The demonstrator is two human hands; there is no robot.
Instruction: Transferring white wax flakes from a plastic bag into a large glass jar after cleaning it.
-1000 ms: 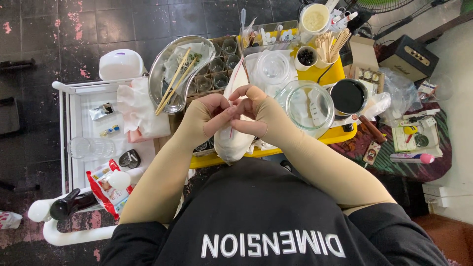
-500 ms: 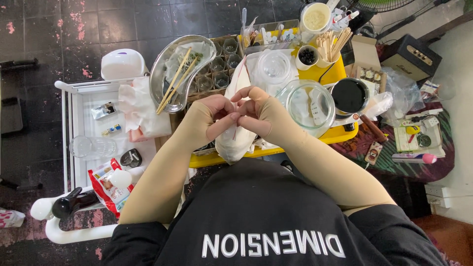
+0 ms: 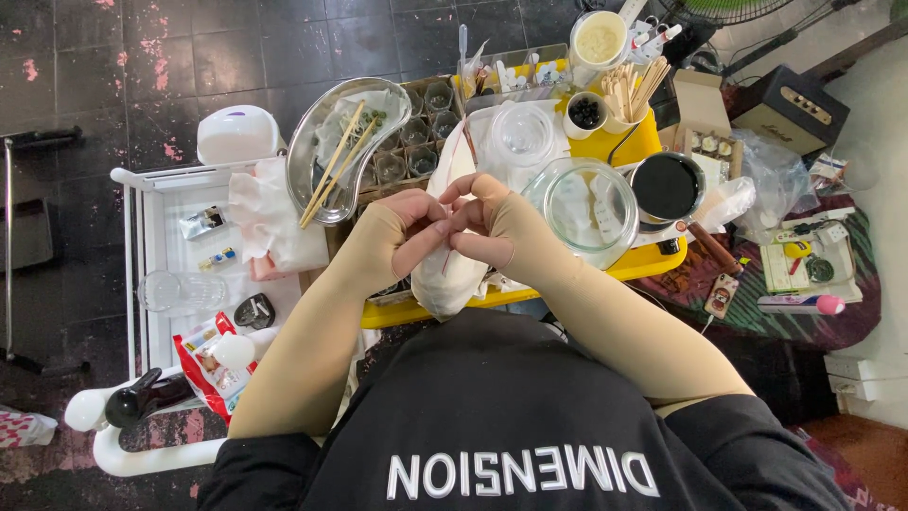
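I hold my left hand (image 3: 402, 232) and right hand (image 3: 497, 227) fingertip to fingertip, pinched together on the white plastic bag (image 3: 452, 270) over the yellow tray (image 3: 624, 142), seemingly to steady it.

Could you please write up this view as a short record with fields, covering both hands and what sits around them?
Left hand: left hand, fingers curled on the white bag
Right hand: right hand, fingertips meeting the left over the same bag
Bag: long, pale, with a thin red line along it, lying on the yellow tray
Right of hands: glass bowl, dark pot
Left of hands: metal dish holding chopsticks
Far left: white cart
Grip detail: cannot tell what the fingertips pinch
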